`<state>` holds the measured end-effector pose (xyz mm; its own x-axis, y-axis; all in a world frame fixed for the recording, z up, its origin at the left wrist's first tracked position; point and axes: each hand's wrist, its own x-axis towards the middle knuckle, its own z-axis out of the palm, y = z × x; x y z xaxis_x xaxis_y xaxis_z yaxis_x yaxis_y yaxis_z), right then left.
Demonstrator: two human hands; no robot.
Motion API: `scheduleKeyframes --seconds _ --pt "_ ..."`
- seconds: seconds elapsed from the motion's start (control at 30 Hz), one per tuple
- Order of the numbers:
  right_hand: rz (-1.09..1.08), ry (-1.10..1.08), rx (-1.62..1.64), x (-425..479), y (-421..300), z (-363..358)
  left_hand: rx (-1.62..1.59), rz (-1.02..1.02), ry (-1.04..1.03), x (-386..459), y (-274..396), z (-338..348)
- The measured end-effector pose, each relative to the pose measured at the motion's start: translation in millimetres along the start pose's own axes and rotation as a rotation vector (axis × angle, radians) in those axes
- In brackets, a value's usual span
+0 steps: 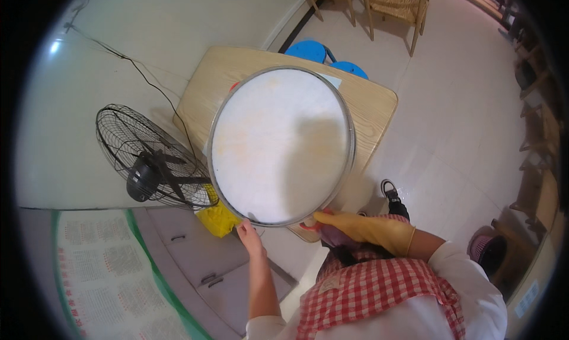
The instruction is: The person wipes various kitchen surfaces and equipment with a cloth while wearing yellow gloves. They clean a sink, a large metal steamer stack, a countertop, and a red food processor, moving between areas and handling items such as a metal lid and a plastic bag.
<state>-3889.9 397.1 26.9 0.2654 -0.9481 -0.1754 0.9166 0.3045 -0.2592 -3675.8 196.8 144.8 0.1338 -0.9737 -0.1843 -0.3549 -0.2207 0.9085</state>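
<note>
A large round metal-rimmed vessel (213,117) with a flat white surface, faintly stained yellow, is held in front of me above a wooden table. A shadow falls across the white at its right side. My bare left hand (250,237) grips the near left rim. At the near right rim is my right hand (355,228), in a yellow rubber glove. Its fingers are by a red handle (312,226), partly hidden. A dark purple cloth (335,237) hangs just under that glove. Another red part (234,86) shows at the far left rim.
The wood-grain table (371,113) lies beneath, with blue stools (306,51) behind it. A black wire-cage fan (146,175) and a yellow bag (218,220) stand left. Grey cabinets (191,246) are near left. Wooden chairs (395,6) stand far off.
</note>
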Motion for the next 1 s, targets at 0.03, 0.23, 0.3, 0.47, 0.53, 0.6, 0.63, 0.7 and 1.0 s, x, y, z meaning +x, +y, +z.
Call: scheduleKeyframes --seconds 0.03,0.23,0.3,0.47,0.53,0.6,0.63,0.7,1.0 --pt "0.013 0.152 -0.011 11.3 7.3 11.8 0.026 -0.030 -0.022 16.4 -0.1 -4.9" --pt "-0.128 0.915 -0.157 20.3 0.7 94.7 0.191 -0.133 -0.298 94.8 6.5 -26.7" --pt "-0.338 0.991 -0.146 -0.2 -6.1 92.3 0.277 -0.108 -0.404 114.9 18.7 -15.6" --pt "-0.255 1.381 -0.613 -123.1 -41.2 155.9 0.329 -0.018 -0.852 98.3 -13.2 41.7" --pt "-0.386 1.349 -0.731 -147.9 -42.4 176.5 0.312 -0.006 -0.921 57.5 2.2 72.7" --pt "-0.375 1.364 -0.723 -175.0 -51.9 201.8 0.301 0.023 -1.008 11.8 27.3 107.5" --pt "-0.426 1.454 -0.761 -190.6 -51.5 241.3 0.296 0.037 -1.036 -7.1 37.8 117.9" --pt "-0.441 1.550 -0.764 -242.1 -42.9 286.4 0.305 0.079 -1.162 -57.0 57.5 147.3" --pt "-1.339 1.922 -0.399 -358.6 125.8 428.6 0.239 0.256 -1.723 -246.4 116.7 160.8"
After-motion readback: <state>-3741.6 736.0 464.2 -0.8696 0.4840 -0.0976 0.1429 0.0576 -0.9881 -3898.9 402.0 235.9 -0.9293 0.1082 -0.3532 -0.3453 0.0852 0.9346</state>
